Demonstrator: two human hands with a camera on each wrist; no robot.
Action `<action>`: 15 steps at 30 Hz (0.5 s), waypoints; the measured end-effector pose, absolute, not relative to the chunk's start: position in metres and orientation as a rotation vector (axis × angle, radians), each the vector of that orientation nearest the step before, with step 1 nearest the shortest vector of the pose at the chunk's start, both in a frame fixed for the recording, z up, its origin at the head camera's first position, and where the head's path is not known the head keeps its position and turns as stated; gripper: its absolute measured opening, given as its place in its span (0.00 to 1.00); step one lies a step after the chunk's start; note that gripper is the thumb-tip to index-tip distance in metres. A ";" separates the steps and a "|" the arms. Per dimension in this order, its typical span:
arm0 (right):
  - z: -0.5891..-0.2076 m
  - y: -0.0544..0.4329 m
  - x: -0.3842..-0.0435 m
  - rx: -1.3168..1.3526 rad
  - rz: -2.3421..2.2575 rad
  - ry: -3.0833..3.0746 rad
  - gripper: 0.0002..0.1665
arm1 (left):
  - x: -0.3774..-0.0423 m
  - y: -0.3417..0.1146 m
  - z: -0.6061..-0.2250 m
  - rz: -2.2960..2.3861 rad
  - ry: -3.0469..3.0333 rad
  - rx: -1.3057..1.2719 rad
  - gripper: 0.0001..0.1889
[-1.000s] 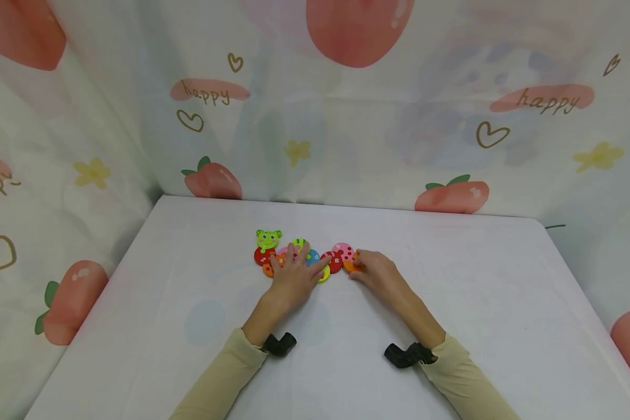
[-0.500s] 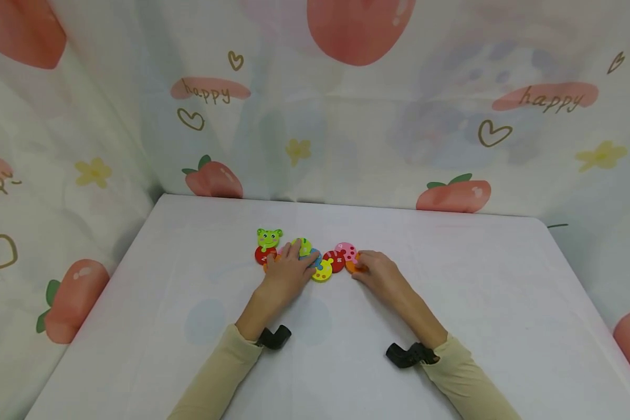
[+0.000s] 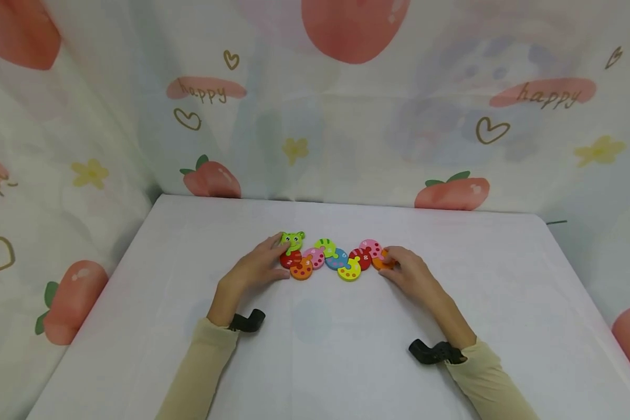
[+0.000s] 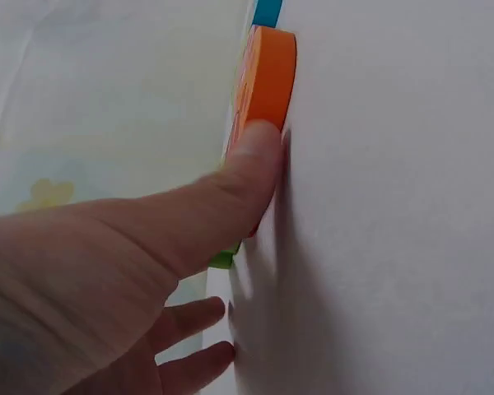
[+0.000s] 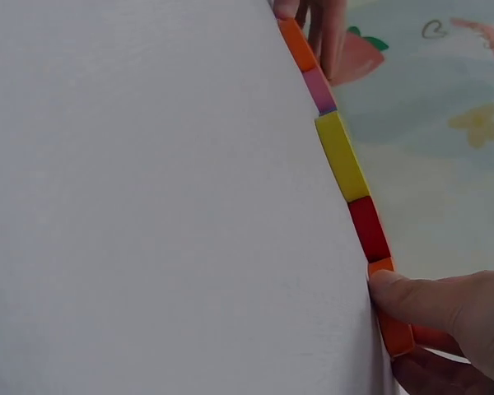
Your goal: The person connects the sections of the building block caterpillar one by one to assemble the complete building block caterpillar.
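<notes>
A caterpillar puzzle [image 3: 336, 259] of flat, colourful numbered discs lies in a wavy row on the white table. Its green smiling head piece [image 3: 293, 240] is at the left end. My left hand [image 3: 253, 267] grips that end, fingers by the head piece and thumb low at the red and orange discs. In the left wrist view the thumb [image 4: 251, 160] presses the edge of an orange disc [image 4: 272, 74]. My right hand [image 3: 417, 274] pinches the last orange disc [image 3: 382, 262] at the right end, partly covering it. The discs between the hands touch one another.
The white table [image 3: 315, 361] stretches around the puzzle on all sides. A printed cloth [image 3: 346, 116] hangs behind its far edge and along the left. Both wrists wear black camera mounts [image 3: 248, 321].
My left hand has gone from the middle of the puzzle to its head end. The whole puzzle has shifted right, with my right hand moving along at the orange end disc.
</notes>
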State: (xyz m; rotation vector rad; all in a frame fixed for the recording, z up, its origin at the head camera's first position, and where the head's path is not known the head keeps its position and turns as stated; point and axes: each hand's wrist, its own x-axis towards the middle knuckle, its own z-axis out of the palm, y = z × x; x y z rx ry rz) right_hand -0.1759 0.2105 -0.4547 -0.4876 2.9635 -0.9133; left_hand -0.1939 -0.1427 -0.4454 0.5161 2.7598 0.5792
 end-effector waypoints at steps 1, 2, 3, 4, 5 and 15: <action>-0.455 0.212 -0.176 -0.482 -0.923 2.955 0.12 | -0.194 -0.142 -0.446 0.561 2.766 0.513 0.39; -0.455 0.213 -0.177 -0.480 -0.929 2.949 0.13 | -0.194 -0.140 -0.446 0.538 2.781 0.517 0.40; -0.455 0.214 -0.178 -0.484 -0.934 2.943 0.13 | -0.193 -0.139 -0.446 0.520 2.801 0.514 0.41; -0.454 0.214 -0.178 -0.487 -0.943 2.939 0.12 | -0.193 -0.137 -0.446 0.489 2.828 0.520 0.41; -0.454 0.214 -0.179 -0.486 -0.950 2.938 0.12 | -0.192 -0.136 -0.446 0.467 2.855 0.530 0.41; -0.454 0.213 -0.178 -0.433 -0.955 2.951 0.11 | -0.190 -0.122 -0.444 0.489 2.896 0.497 0.43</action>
